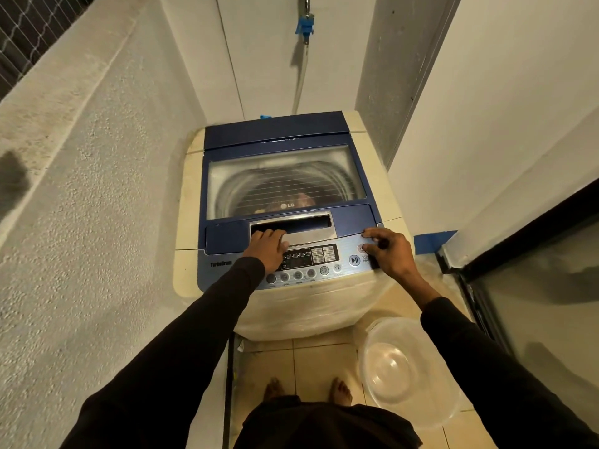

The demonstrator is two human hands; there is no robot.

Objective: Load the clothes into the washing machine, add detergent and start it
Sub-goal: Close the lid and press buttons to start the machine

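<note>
A cream top-loading washing machine (324,306) with a blue lid (275,131) stands in a narrow alcove. The lid is down, and clothes (303,199) show dimly through its window. My left hand (267,249) rests flat on the lid's silver handle recess (311,231), fingers straight. My right hand (390,252) lies on the right end of the control panel (321,257), a fingertip touching the round button above the start/pause button (354,260).
An empty clear plastic basin (405,371) sits on the tiled floor at the machine's right. A rough wall closes the left side, a glass door frame (479,286) the right. A tap with a blue fitting (305,25) and hose hangs behind the machine. My bare feet stand below.
</note>
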